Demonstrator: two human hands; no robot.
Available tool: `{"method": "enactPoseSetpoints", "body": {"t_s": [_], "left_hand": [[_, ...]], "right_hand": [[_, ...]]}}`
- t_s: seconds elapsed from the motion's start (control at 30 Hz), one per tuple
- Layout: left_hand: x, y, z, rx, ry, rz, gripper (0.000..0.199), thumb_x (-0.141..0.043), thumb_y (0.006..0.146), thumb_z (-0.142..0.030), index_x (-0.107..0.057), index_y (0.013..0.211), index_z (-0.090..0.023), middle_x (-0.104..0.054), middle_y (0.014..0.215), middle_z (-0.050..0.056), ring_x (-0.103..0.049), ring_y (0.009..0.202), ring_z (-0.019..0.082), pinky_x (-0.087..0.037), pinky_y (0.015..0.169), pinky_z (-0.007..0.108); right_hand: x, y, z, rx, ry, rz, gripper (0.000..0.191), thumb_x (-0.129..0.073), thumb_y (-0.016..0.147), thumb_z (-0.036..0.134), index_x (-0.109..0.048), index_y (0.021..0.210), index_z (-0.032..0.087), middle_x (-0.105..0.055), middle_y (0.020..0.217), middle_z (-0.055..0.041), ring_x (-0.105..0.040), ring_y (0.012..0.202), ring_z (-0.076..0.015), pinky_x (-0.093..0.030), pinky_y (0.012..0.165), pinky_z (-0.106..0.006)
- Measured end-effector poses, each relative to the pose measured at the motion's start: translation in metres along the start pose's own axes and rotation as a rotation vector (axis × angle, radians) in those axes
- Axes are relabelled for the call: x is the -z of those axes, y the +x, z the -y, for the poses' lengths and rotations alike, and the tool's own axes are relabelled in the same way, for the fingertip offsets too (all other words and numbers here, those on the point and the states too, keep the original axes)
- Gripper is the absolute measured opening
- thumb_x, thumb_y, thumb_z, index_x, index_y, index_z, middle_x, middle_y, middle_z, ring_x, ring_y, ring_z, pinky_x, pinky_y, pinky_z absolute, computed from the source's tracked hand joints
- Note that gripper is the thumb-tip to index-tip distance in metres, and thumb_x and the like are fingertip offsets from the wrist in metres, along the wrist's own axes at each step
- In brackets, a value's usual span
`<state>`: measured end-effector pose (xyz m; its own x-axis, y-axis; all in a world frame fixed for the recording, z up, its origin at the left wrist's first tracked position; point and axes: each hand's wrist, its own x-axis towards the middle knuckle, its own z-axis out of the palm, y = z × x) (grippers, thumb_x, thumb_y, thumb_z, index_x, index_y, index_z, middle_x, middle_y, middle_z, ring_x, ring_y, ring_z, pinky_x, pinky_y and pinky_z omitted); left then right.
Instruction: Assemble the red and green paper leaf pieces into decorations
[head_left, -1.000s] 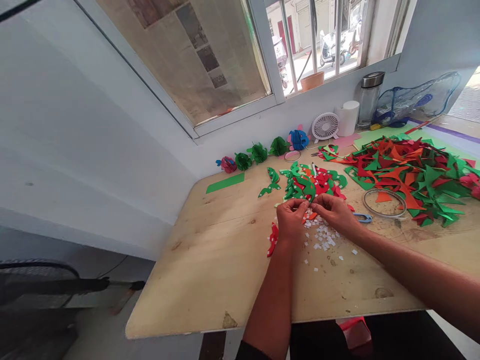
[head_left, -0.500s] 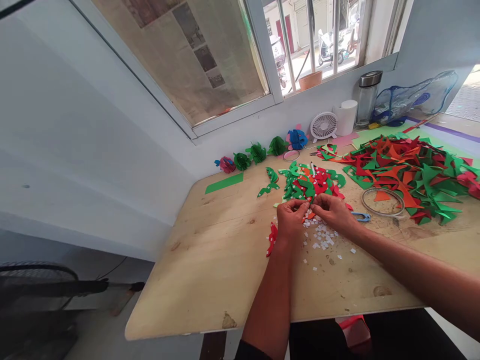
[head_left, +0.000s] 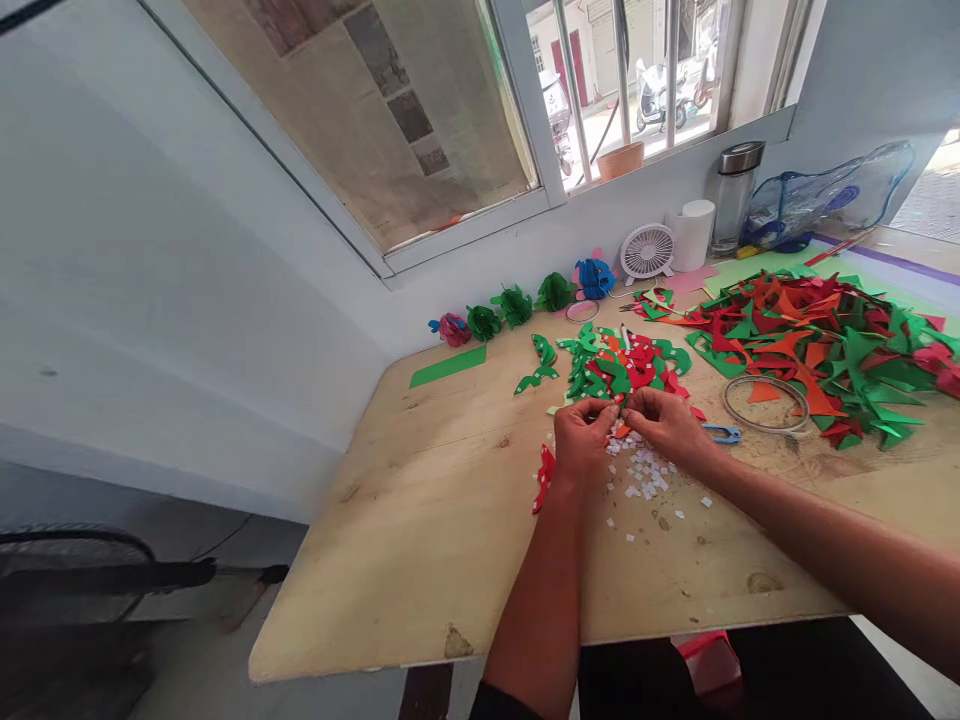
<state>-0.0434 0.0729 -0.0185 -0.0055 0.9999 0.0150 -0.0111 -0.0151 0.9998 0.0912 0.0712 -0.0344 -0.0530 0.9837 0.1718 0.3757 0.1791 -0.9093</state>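
My left hand (head_left: 583,432) and my right hand (head_left: 661,422) meet fingertip to fingertip over the wooden table (head_left: 420,530). Both are closed in a pinch; whatever lies between the fingers is too small and covered to name. Just beyond them is a heap of curved green and red paper cutouts (head_left: 611,375), many with small white squares stuck on. Loose white squares (head_left: 649,475) lie scattered below my right hand. Beside my left wrist rests a red cutout (head_left: 543,480) with white squares, and two green cutouts (head_left: 537,378) lie farther left.
A large pile of red, orange and green paper scraps (head_left: 810,340) covers the right side. Near it are a tape roll (head_left: 765,404) and a blue-handled tool (head_left: 723,434). Paper figures (head_left: 516,305), a small fan (head_left: 648,252) and a glass bottle (head_left: 735,200) stand along the wall.
Almost nothing differs; my right fingertips have shifted very slightly, and both hands stay pinched at the same spot.
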Motion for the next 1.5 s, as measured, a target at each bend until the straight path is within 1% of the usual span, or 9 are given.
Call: {"method": "enactPoseSetpoints", "body": {"t_s": [0.1,0.3,0.53,0.7,0.9,1.07,1.2,1.33,1.5], "left_hand": [[-0.001,-0.001,-0.001,-0.004,0.013,-0.006,0.012,-0.068,0.061,-0.024,-0.069,0.061,-0.012,-0.061,0.054,0.001,-0.049,0.05,0.009,-0.039,0.049,0.02],[0.0,0.0,0.0,0.024,0.007,-0.011,0.013,-0.068,0.061,-0.025,-0.069,0.063,-0.013,-0.058,0.051,-0.001,-0.046,0.046,0.008,-0.038,0.047,0.02],[0.0,-0.001,-0.001,-0.063,0.085,0.015,0.012,-0.065,0.064,-0.025,-0.069,0.062,-0.013,-0.062,0.057,0.001,-0.051,0.051,0.009,-0.041,0.052,0.021],[-0.002,-0.005,-0.005,-0.121,0.127,0.008,0.011,-0.064,0.065,-0.024,-0.068,0.062,-0.014,-0.063,0.06,0.001,-0.053,0.055,0.011,-0.043,0.056,0.022],[-0.001,-0.002,-0.003,-0.062,0.063,0.016,0.014,-0.064,0.066,-0.027,-0.068,0.064,-0.013,-0.057,0.053,-0.002,-0.046,0.047,0.008,-0.038,0.049,0.02],[0.0,0.0,0.002,-0.06,0.028,-0.056,0.015,-0.065,0.066,-0.027,-0.068,0.067,-0.012,-0.058,0.055,-0.002,-0.047,0.049,0.008,-0.04,0.051,0.021],[-0.001,0.001,0.005,-0.076,0.036,-0.114,0.017,-0.065,0.066,-0.029,-0.069,0.069,-0.012,-0.061,0.057,0.0,-0.05,0.05,0.009,-0.042,0.052,0.021],[-0.002,0.001,0.003,-0.123,0.065,-0.13,0.016,-0.065,0.066,-0.028,-0.07,0.068,-0.013,-0.065,0.062,0.002,-0.055,0.055,0.011,-0.044,0.055,0.022],[-0.004,-0.002,-0.001,-0.145,0.078,-0.122,0.013,-0.065,0.065,-0.026,-0.07,0.065,-0.013,-0.065,0.061,0.003,-0.054,0.054,0.011,-0.044,0.054,0.022]], "right_hand": [[0.0,0.0,-0.001,-0.004,-0.014,-0.004,0.017,-0.05,0.07,0.028,-0.042,0.056,0.02,-0.044,0.051,0.0036,-0.04,0.049,-0.0107,-0.028,0.045,-0.024],[0.001,-0.002,0.004,-0.009,0.021,0.01,0.01,-0.048,0.07,0.024,-0.049,0.061,0.019,-0.048,0.054,0.0027,-0.043,0.052,-0.0114,-0.032,0.048,-0.024],[0.002,-0.001,0.006,-0.021,0.002,0.005,0.016,-0.05,0.069,0.027,-0.043,0.057,0.02,-0.045,0.051,0.0034,-0.041,0.05,-0.0112,-0.028,0.046,-0.024],[0.0,0.0,0.0,-0.028,-0.004,-0.006,0.014,-0.048,0.068,0.024,-0.042,0.057,0.02,-0.044,0.052,0.0035,-0.04,0.05,-0.0108,-0.029,0.047,-0.024],[0.001,-0.001,0.003,-0.015,0.052,-0.006,0.01,-0.048,0.067,0.022,-0.047,0.058,0.019,-0.046,0.052,0.0032,-0.041,0.05,-0.0107,-0.03,0.047,-0.024],[0.003,-0.003,0.009,0.004,0.054,-0.004,0.009,-0.049,0.07,0.024,-0.053,0.064,0.018,-0.051,0.055,0.0024,-0.045,0.053,-0.0118,-0.034,0.049,-0.023],[0.002,-0.004,0.009,0.043,0.0,-0.074,0.01,-0.051,0.073,0.026,-0.054,0.067,0.018,-0.054,0.057,0.0015,-0.047,0.054,-0.0123,-0.036,0.051,-0.023],[0.0,-0.006,0.01,0.107,-0.04,-0.067,0.011,-0.051,0.076,0.027,-0.055,0.069,0.019,-0.054,0.057,0.0013,-0.047,0.055,-0.0124,-0.037,0.052,-0.024],[-0.002,-0.006,0.009,0.116,-0.069,-0.061,0.012,-0.051,0.077,0.027,-0.058,0.073,0.018,-0.056,0.058,0.0004,-0.048,0.054,-0.0124,-0.037,0.05,-0.023]]}}
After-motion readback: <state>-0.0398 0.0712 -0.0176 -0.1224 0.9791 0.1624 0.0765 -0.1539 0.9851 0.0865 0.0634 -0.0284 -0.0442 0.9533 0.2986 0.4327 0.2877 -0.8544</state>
